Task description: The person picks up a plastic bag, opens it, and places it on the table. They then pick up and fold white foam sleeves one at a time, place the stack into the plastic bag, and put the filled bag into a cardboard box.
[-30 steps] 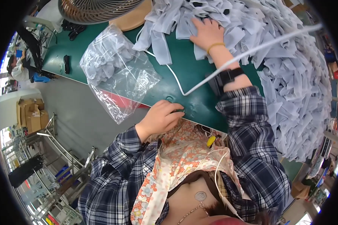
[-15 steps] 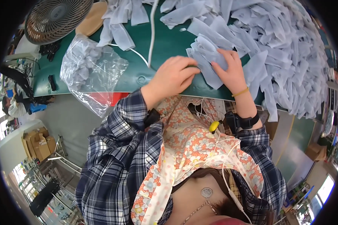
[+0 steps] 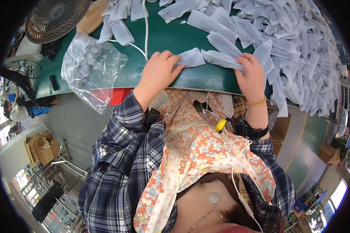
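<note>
My left hand [image 3: 159, 72] pinches one end of a frosted, pale translucent plastic sleeve [image 3: 193, 58] just above the green tabletop [image 3: 206, 79]. My right hand [image 3: 251, 75] is closed on the end of another pale plastic sleeve [image 3: 221, 59], which points left toward the first one. Their free ends nearly meet between my hands. Behind the right-hand one, a similar sleeve [image 3: 223, 44] slants across the table. What the sleeves contain, if anything, I cannot make out.
A large heap of the same sleeves [image 3: 299, 66] covers the table's right side, with more at the back. On the left are a clear bag [image 3: 87, 66] of pale pieces, a fan [image 3: 56, 17] and a small black cable [image 3: 53, 82]. A white cable [image 3: 146, 31] crosses the table.
My hands have moved apart, left hand leftward and right hand slightly rightward. The sleeves bunched together at my right hand are now separated, with one in each hand.
</note>
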A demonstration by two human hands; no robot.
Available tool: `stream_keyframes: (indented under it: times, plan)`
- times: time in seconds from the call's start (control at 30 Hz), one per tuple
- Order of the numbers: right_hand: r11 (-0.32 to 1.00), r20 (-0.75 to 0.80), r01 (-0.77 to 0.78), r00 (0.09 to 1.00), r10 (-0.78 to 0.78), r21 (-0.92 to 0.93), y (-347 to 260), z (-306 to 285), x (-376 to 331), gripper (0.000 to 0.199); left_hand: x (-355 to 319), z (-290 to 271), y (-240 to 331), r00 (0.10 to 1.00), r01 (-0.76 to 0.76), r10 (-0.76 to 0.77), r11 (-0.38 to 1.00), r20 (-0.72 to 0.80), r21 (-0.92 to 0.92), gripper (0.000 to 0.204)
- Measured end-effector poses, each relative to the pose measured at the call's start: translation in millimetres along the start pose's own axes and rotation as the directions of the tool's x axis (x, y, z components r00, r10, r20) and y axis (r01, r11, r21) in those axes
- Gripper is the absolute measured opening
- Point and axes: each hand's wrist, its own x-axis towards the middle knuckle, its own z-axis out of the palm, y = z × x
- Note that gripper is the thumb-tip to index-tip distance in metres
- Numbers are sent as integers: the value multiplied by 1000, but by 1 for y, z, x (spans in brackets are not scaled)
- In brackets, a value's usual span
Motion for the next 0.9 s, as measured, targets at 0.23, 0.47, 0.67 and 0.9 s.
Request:
stream_keyframes:
  times: [0.23,0.47,0.67,0.9]
  plan:
    - [944,173,199,953,-250,264,-27,-11,34,22,-16,-9,-7,991,127,-125,992,47,-30,28]
    - [929,-151,356,918,-368,-101,-45,45,52,22,-9,-12,-8,944,323,-311,941,113,-105,34]
    - [957,190,-289,940,285,-4,-85,80,51,51,7,-10,2,862,507,-480,823,161,-256,39]
    - [968,211,-247,950,231,48,-75,84,36,71,-3,0,6,882,470,-446,808,152,-356,38]
